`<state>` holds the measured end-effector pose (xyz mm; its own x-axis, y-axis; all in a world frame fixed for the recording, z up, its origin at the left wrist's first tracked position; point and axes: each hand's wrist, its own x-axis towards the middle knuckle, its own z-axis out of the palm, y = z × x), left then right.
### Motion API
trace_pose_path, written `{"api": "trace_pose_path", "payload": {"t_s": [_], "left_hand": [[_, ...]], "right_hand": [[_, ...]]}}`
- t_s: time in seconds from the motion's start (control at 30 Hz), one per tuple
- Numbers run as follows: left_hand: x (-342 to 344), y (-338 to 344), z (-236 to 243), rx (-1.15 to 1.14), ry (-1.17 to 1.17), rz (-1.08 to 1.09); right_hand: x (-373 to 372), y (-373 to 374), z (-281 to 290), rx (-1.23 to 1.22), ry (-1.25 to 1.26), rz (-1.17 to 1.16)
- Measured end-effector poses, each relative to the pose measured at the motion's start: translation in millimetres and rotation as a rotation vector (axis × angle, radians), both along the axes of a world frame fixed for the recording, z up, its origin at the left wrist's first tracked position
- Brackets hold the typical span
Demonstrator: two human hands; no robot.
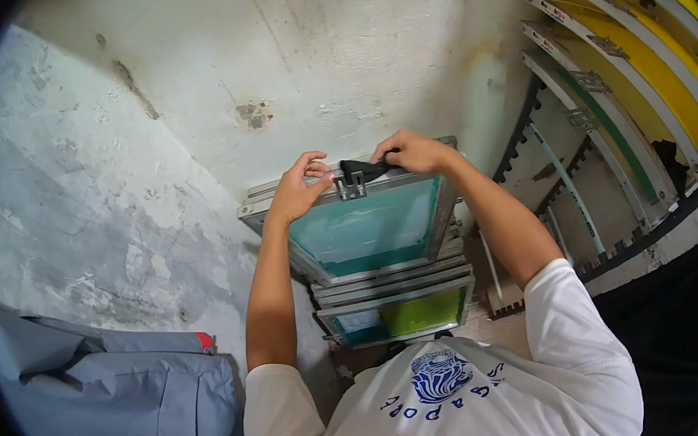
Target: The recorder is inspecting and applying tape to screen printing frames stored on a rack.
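A silkscreen frame [367,226] with teal mesh and a metal rim leans in front of me, tilted against other frames. At the middle of its top edge sits a metal clip [351,187]. My right hand [417,153] pinches a black cloth [363,170] that lies along that edge, just behind the clip. My left hand [299,191] is at the edge left of the clip, its fingers apart and its thumb pointing toward the clip. Nothing shows between the left fingers; whether they touch the rim is hard to tell.
Below stand more stacked frames, one with green and blue mesh [423,314]. A slotted rack [624,248] at the right holds several large yellow and green screens [657,75]. Grey cloth [121,395] hangs at the lower left. Stained walls [82,186] rise behind and at the left.
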<state>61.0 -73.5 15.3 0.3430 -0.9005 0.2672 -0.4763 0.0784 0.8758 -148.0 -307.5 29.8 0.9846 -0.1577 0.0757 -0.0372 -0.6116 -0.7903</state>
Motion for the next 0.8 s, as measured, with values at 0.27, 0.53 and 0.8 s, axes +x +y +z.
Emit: {"api": "trace_pose_path", "payload": {"t_s": [0.27, 0.53, 0.8], "left_hand": [[-10, -1, -2, 0.039, -0.242, 0.006], [-12, 0, 6, 0.07, -0.383, 0.012], [-16, -2, -3, 0.105, -0.49, 0.171]], "right_hand": [[-117, -43, -7, -0.4, 0.071, -0.591], [-62, 7, -18, -0.587, -0.01, -0.597], [2, 73, -31, -0.559, -0.225, -0.443]]}}
